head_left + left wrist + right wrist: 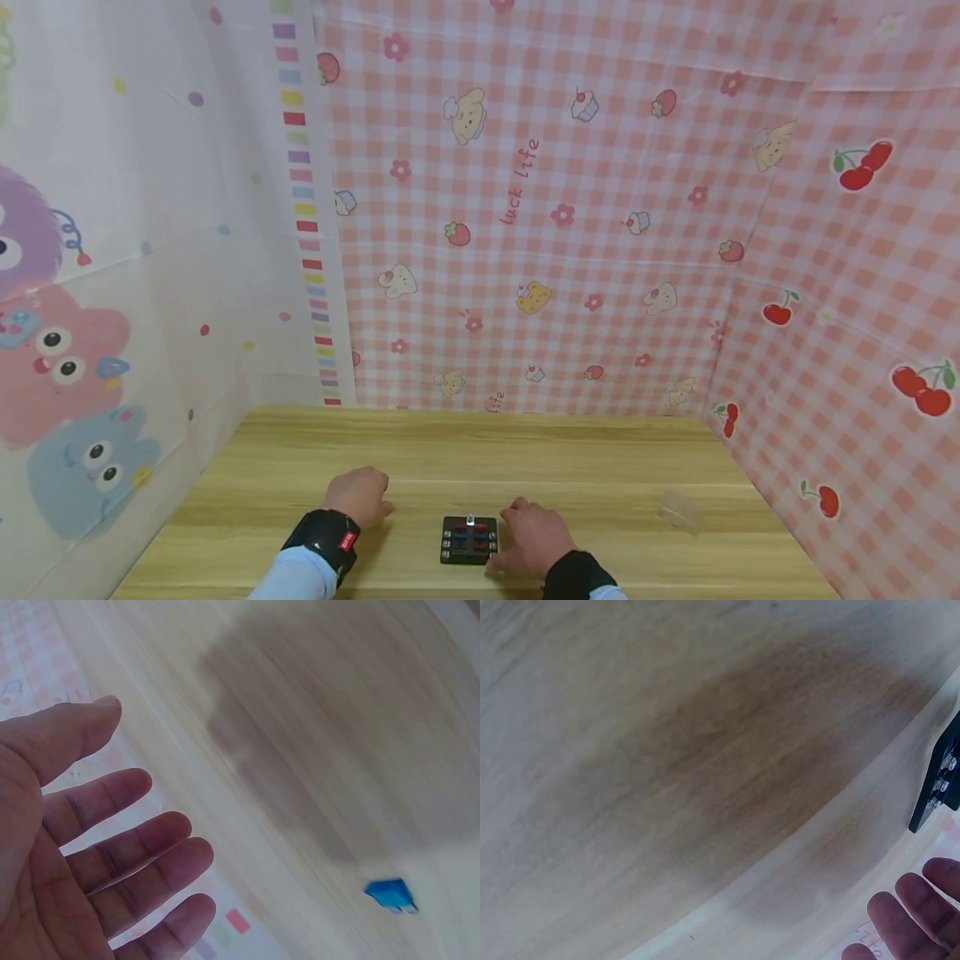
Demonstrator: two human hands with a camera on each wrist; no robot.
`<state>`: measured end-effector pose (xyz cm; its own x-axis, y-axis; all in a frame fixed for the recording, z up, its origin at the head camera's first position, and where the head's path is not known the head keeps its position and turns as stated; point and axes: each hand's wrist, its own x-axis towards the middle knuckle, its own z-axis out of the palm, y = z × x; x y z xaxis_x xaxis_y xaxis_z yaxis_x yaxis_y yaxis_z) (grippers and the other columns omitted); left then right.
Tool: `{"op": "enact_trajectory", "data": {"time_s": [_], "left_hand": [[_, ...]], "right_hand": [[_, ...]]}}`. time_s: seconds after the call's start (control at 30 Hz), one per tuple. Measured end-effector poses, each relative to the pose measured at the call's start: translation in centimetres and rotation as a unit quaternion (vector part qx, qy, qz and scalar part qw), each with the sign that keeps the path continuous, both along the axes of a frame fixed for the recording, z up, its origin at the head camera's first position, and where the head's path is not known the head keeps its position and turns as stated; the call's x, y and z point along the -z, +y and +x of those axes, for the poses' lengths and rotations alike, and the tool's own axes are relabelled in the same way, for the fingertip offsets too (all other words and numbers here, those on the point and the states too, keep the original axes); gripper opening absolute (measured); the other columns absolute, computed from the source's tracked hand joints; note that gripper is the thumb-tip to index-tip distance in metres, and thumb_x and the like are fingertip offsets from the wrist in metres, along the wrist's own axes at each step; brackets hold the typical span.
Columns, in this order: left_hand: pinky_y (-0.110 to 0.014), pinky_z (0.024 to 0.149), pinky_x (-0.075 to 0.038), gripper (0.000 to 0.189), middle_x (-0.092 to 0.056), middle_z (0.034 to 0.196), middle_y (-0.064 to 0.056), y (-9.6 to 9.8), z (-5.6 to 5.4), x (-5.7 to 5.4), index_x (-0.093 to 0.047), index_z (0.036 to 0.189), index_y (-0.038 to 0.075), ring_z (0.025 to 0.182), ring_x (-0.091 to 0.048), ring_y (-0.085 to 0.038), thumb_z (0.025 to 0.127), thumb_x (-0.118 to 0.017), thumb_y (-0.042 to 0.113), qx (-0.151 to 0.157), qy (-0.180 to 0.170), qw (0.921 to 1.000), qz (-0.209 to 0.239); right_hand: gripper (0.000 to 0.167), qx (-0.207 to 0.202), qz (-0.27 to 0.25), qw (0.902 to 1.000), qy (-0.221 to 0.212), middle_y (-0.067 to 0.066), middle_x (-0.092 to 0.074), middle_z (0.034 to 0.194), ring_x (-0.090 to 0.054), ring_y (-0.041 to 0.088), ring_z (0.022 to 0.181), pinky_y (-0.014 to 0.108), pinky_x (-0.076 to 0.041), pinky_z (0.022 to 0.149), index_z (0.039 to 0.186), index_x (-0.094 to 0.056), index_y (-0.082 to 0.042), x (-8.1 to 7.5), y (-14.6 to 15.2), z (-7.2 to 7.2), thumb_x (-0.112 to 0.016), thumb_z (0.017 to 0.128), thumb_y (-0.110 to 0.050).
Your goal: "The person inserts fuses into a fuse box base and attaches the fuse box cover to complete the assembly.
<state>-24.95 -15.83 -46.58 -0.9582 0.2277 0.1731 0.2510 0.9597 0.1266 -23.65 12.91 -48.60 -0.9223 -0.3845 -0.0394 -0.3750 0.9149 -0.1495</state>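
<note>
A black fuse block with red and blue blade fuses in its slots lies on the wooden table in the head view. My left hand is to its left, held over the table. In the left wrist view its fingers are spread and loosely bent, with nothing in them. A loose blue blade fuse lies on the table below, apart from that hand. Close against the block's right side is my right hand, its fingers relaxed. Whether it touches the block, I cannot tell.
A clear plastic cover lies on the right part of the table. Printed cloth hangs behind the table and along both sides.
</note>
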Motion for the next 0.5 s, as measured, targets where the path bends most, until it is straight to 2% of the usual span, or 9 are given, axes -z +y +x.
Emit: {"op": "enact_trajectory", "data": {"time_s": [0.23,0.5], "left_hand": [[-0.043,0.062,-0.05,0.029,-0.06,0.069,-0.002,-1.5,-0.1,0.4,-0.061,0.071,0.008,0.065,-0.059,-0.021,0.077,-0.083,0.025,-0.03,-0.009,0.9995,0.006],[-0.043,0.06,-0.048,0.021,-0.06,0.069,-0.003,-3.3,-0.4,1.1,-0.062,0.072,0.006,0.063,-0.055,-0.02,0.076,-0.079,0.017,-0.061,-0.034,0.9975,0.009]], "right_hand": [[0.072,0.006,-0.004,0.9999,-0.009,0.007,-0.063,0.108,-0.062,0.024,0.093,0.048,-0.051,0.084,0.116,-0.068,-0.006,0.0,0.0,0.0,-0.082,0.069,-0.059],[0.071,-0.009,-0.009,0.9997,0.019,0.007,-0.064,0.105,-0.063,0.024,0.093,0.046,-0.052,0.082,0.115,-0.069,-0.005,0.3,0.2,0.0,-0.083,0.068,-0.057]]}}
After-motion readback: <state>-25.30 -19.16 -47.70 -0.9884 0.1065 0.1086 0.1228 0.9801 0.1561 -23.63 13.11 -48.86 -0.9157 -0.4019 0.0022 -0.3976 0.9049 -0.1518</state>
